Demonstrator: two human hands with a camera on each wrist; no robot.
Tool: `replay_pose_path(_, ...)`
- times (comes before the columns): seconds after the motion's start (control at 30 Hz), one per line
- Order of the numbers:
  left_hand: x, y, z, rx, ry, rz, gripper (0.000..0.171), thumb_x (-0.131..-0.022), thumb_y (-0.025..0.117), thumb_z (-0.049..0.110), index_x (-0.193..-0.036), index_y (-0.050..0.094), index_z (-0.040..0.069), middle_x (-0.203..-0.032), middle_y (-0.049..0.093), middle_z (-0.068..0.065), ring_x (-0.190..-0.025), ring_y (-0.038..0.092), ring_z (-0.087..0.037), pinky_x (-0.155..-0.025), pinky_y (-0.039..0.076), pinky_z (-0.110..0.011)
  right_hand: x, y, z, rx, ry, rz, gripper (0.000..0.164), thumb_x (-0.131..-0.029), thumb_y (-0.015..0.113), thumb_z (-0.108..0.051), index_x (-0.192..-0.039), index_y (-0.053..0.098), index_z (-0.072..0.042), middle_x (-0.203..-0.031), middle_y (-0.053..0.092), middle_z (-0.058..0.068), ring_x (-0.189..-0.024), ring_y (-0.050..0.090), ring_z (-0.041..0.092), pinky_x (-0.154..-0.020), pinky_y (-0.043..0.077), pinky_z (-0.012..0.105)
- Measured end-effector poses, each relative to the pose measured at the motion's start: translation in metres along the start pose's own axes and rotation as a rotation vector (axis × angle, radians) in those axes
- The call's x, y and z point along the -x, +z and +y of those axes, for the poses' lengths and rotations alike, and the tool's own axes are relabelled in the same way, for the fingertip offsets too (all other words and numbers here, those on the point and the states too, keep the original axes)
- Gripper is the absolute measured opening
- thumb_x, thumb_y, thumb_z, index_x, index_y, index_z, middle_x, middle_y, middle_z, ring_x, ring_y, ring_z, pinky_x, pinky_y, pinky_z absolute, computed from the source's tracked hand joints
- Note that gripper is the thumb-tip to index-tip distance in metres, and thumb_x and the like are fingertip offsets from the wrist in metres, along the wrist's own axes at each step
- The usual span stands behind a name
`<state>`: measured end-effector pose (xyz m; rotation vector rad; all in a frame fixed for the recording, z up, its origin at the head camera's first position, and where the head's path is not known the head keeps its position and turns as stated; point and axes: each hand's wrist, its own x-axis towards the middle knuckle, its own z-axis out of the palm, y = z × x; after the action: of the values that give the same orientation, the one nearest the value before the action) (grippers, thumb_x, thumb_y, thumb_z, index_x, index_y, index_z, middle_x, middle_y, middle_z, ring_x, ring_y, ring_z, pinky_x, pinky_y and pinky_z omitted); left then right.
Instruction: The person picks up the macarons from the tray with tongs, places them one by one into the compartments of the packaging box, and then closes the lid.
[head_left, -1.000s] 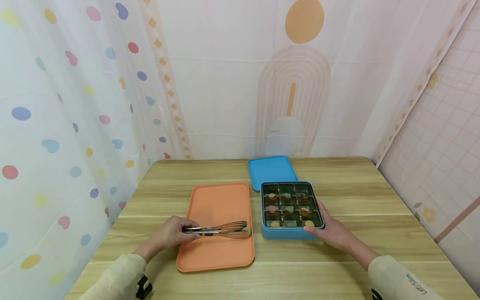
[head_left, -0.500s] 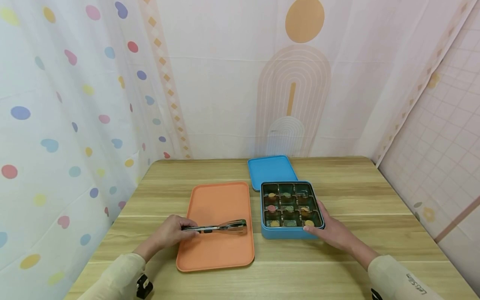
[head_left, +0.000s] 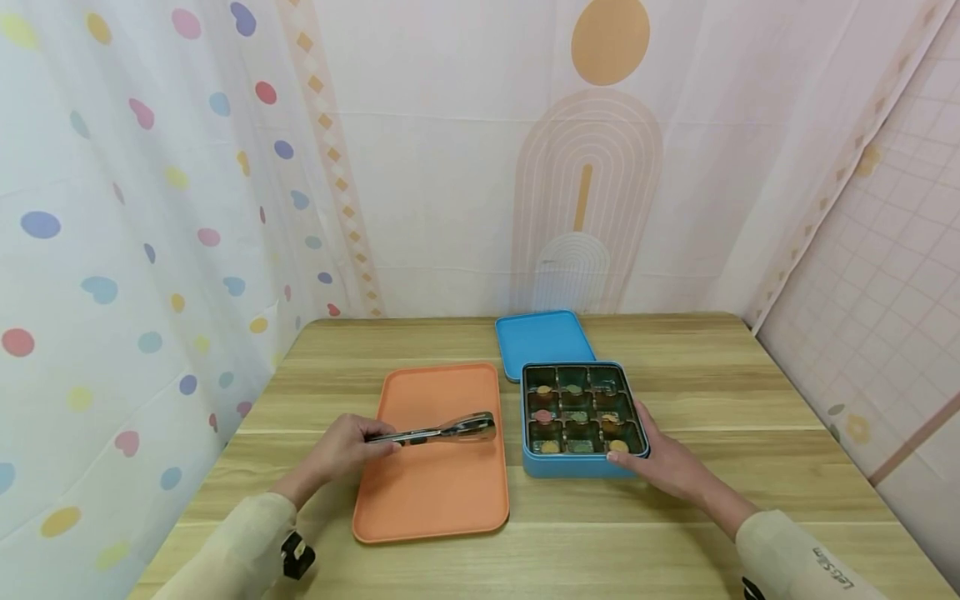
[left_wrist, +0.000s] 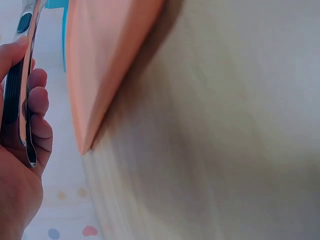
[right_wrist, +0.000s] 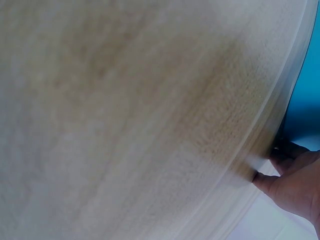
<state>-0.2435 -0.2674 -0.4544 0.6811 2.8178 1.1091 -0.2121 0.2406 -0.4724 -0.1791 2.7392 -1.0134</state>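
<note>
My left hand (head_left: 341,447) grips a pair of metal tongs (head_left: 438,432) by their dark handles, above the orange tray (head_left: 431,496). In the left wrist view, the thumb lies along the tongs' handle (left_wrist: 14,92) and the fingers curl behind it. The tongs' two arms are close together, their tips pointing right. My right hand (head_left: 667,461) holds the front right corner of a blue box (head_left: 577,467), thumb at the rim and fingers along the side. Inside the box, a dark divided insert (head_left: 576,406) has several compartments, most with small yellow, green or red pieces.
A blue lid (head_left: 542,340) lies flat behind the box, partly hidden by it. All of this stands on a wooden table (head_left: 675,550). A patterned curtain (head_left: 450,208) hangs at the table's back and sides.
The tongs' arms, spread apart a second ago, have come together. My left hand has raised them slightly away from the table's front edge. The right hand and box have stayed put.
</note>
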Motion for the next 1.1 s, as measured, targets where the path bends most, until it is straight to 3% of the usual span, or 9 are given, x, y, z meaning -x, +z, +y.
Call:
replay_pose_path(0.2,-0.016,0.0,0.008,0.005,-0.016,0.007,0.008,-0.091,0.074,0.026,-0.094,0.079,0.02,-0.067,0.061,0.008,-0.058,0.047,-0.008,-0.052,0.038,-0.023,-0.001,0.0,0.0,0.005,-0.002,0.001,0.11,-0.089,0.063,-0.062,-0.16,-0.006,-0.015,-0.14,0.043,0.038,-0.1,0.065,0.038,-0.086,0.048,0.058)
replay_pose_path(0.47,-0.038,0.001,0.025,0.055,-0.101,-0.018,0.016,-0.092,0.073,0.035,-0.1,0.078,0.022,-0.065,0.06,-0.005,-0.054,0.043,-0.013,-0.051,0.038,-0.027,-0.002,0.0,0.0,0.005,-0.007,0.008,0.11,-0.088,0.064,-0.062,-0.16,-0.005,-0.016,-0.142,0.04,0.039,-0.1,0.065,0.04,-0.085,0.048,0.058)
replay_pose_path(0.87,-0.083,0.017,0.049,0.066,-0.075,-0.012,0.025,-0.094,0.069,0.039,-0.1,0.078,0.017,-0.063,0.057,-0.008,-0.055,0.047,-0.017,-0.054,0.04,-0.032,-0.001,0.0,-0.001,0.008,-0.014,0.013,0.109,-0.089,0.064,-0.061,-0.16,-0.004,-0.014,-0.142,0.04,0.039,-0.102,0.064,0.042,-0.086,0.047,0.06)
replay_pose_path(1.1,-0.109,0.031,0.069,0.147,-0.045,-0.039,0.027,-0.094,0.07,0.033,-0.104,0.078,0.008,-0.064,0.057,-0.012,-0.051,0.041,-0.015,-0.051,0.034,-0.03,-0.001,0.001,0.0,0.014,-0.012,0.015,0.11,-0.088,0.064,-0.063,-0.16,-0.004,-0.015,-0.141,0.041,0.039,-0.102,0.064,0.043,-0.086,0.048,0.059)
